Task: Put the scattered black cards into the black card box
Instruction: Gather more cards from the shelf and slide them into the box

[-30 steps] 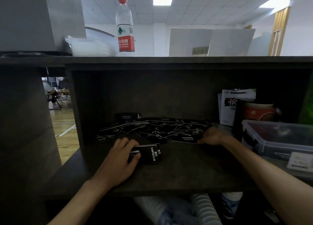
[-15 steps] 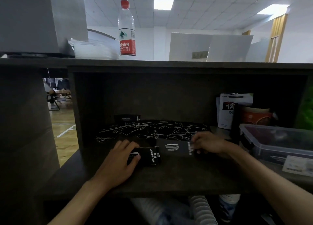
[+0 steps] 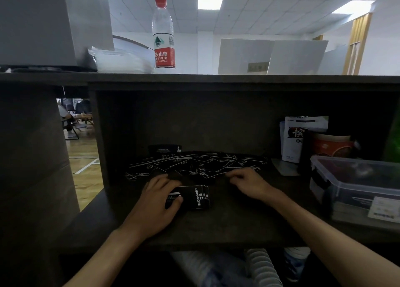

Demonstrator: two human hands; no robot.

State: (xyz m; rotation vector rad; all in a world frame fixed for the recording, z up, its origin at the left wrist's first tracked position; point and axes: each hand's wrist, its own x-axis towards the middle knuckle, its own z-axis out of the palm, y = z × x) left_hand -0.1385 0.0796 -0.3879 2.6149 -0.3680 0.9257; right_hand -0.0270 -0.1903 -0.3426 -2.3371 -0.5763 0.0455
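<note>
Here, left hand (image 3: 158, 202) grips card box (image 3: 190, 198); right hand (image 3: 246, 181), fingers curled, rests on thin, slick black cards (image 3: 194, 164) near shelf (image 3: 227, 226) rear; lift by edges.

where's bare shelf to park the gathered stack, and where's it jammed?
Bare shelf: the front strip between the left hand, which holds the card stack, and the clear lidded container. Also a smaller patch between both hands. Crowded: the scattered cards along the back, where the right hand reaches, and the right end, packed with that container, a pouch and a tub.
</note>
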